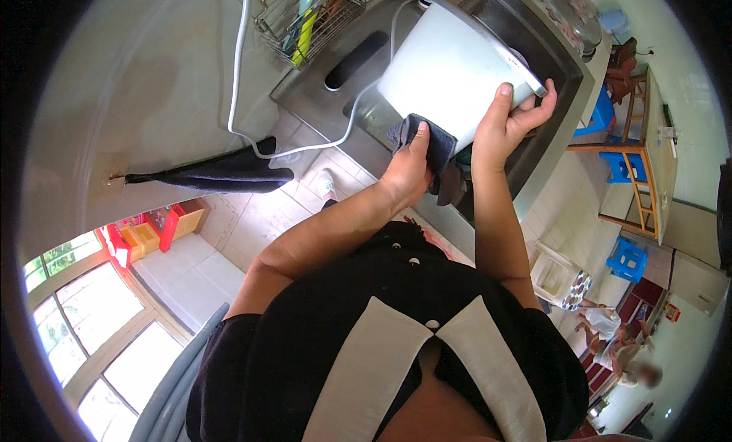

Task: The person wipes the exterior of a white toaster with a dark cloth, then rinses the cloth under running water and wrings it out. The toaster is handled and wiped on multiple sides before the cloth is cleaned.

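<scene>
A large white pot-like container [443, 70] is tilted over a metal sink, its silvery rim toward the upper right. My right hand [506, 125] grips it near the rim, thumb on the outer wall and fingers at the edge. A folded dark grey cloth [437, 142] is in my left hand [409, 170], pressed against the container's lower wall. Behind the container runs the stainless steel sink [309, 96], partly covered by it. The inside of the container is hidden.
A wire rack [337, 22] with utensils stands beyond the sink. A white hose or cable [234, 82] loops across the sink's left edge. A dark cloth [211, 173] hangs at left. Blue stools [626, 259] and a wooden frame stand at right, with people [615, 345] farther off.
</scene>
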Motion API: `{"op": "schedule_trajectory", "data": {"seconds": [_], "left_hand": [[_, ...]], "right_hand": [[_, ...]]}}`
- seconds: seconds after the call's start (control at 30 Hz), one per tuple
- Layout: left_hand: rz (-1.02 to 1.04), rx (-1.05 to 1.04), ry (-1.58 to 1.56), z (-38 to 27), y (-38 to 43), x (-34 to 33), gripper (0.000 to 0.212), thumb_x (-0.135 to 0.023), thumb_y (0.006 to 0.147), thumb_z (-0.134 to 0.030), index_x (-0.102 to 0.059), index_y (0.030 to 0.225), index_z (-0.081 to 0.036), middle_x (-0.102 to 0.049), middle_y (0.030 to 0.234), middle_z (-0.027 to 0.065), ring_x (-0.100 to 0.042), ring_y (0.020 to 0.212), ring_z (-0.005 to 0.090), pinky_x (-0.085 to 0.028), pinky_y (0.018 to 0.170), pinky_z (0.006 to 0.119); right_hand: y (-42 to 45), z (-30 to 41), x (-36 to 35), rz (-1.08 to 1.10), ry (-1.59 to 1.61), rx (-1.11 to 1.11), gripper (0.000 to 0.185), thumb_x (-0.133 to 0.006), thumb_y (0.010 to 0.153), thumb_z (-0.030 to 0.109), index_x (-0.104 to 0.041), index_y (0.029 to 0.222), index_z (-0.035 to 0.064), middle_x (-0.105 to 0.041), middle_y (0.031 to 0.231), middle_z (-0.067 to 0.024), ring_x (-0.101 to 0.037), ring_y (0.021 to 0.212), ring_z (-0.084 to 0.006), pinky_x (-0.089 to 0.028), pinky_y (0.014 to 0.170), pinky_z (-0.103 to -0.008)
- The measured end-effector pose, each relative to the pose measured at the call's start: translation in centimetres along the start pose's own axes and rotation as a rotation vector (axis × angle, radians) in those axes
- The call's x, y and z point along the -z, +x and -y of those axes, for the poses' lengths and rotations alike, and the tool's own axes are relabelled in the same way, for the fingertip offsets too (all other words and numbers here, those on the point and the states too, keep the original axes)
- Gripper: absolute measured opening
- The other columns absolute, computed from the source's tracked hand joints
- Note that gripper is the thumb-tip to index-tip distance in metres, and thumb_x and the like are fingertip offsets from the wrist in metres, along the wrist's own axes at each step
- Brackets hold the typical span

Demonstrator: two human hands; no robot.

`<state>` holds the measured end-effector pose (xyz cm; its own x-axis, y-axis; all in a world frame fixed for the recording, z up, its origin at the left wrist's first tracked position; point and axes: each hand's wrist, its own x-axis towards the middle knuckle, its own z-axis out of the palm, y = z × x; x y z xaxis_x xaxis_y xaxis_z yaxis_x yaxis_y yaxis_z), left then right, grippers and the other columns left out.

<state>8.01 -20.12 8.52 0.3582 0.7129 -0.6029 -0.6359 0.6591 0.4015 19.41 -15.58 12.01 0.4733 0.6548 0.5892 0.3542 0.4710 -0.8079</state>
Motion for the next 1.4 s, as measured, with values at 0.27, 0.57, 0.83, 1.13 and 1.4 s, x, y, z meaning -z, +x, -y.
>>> {"op": "schedule_trajectory", "data": {"seconds": [0.27, 0.57, 0.83, 1.13, 1.4], "left_hand": [[-0.092, -0.442, 0.469, -3.4, 5.9, 3.7, 0.074, -0.042, 0.089, -0.054, -0.047, 0.113, 0.016, -0.053, 0.111, 0.018, -0.047, 0.102, 0.0192, -0.036, 0.09, 0.027], [-0.034, -0.373, 0.783, -5.7, 7.6, 5.5, 0.064, -0.045, 0.088, -0.049, -0.053, 0.109, 0.011, -0.06, 0.102, 0.0176, -0.055, 0.092, 0.0234, -0.04, 0.085, 0.03], [0.12, -0.095, 2.018, -8.9, 4.4, 1.6, 0.053, -0.056, 0.073, -0.037, -0.058, 0.105, 0.005, -0.056, 0.107, 0.0276, -0.056, 0.1, 0.0357, -0.043, 0.089, 0.036], [0.099, 0.144, 1.093, -12.1, 4.1, 3.2, 0.064, -0.065, 0.074, -0.052, -0.053, 0.112, -0.002, -0.058, 0.102, 0.0125, -0.054, 0.098, 0.0217, -0.046, 0.076, 0.031], [0.276, 0.087, 0.944, -12.6, 1.1, 0.9, 0.081, -0.078, 0.063, -0.042, -0.043, 0.126, -0.005, -0.054, 0.117, 0.0113, -0.051, 0.107, 0.0275, -0.039, 0.09, 0.046]], "right_hand": [[0.8, 0.9, 2.7, 0.091, -0.061, -0.031, 0.061, -0.049, 0.091, 0.017, -0.009, 0.137, 0.0092, -0.046, 0.113, -0.0222, -0.047, 0.099, -0.0199, -0.037, 0.089, -0.0327], [1.6, -1.4, 6.0, -0.025, 0.195, -0.324, 0.057, -0.052, 0.09, 0.018, -0.02, 0.137, 0.013, -0.041, 0.124, -0.0167, -0.043, 0.108, -0.0207, -0.035, 0.093, -0.0321], [1.7, -0.8, 8.9, 0.161, 0.158, -0.305, 0.062, -0.051, 0.089, 0.01, -0.017, 0.14, 0.0123, -0.05, 0.119, -0.0111, -0.048, 0.105, -0.0162, -0.036, 0.091, -0.0298], [1.8, -1.4, 8.7, 0.221, 0.243, -0.399, 0.068, -0.058, 0.086, 0.015, -0.017, 0.14, 0.0122, -0.052, 0.112, -0.0136, -0.05, 0.098, -0.0158, -0.04, 0.084, -0.0287], [1.3, -2.8, 6.1, 0.321, 0.468, -0.574, 0.063, -0.061, 0.083, 0.019, -0.03, 0.138, 0.0157, -0.047, 0.123, -0.0098, -0.046, 0.109, -0.0192, -0.037, 0.093, -0.0345]]}}
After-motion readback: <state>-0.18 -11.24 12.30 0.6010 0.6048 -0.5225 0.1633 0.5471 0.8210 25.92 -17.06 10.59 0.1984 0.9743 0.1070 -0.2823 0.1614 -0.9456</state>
